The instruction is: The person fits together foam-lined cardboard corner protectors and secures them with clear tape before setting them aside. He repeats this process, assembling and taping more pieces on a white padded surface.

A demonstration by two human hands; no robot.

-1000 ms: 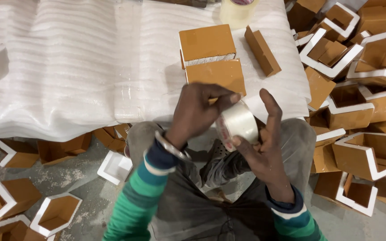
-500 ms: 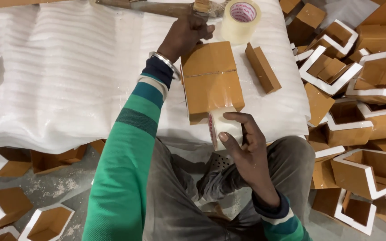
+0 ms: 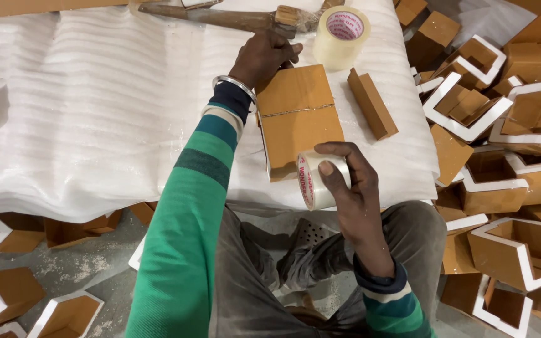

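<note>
Holding a tape roll (image 3: 317, 181) in curled right-hand (image 3: 352, 188) fingers, the left hand (image 3: 263, 57) presses flat on two abutted boards (image 3: 297, 119); their seam looks untaped.

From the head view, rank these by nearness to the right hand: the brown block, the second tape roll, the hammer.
From the right hand:
1. Brown block, just above it on the foam.
2. Second tape roll, farther up at the top edge.
3. Hammer, top, leftward.
</note>
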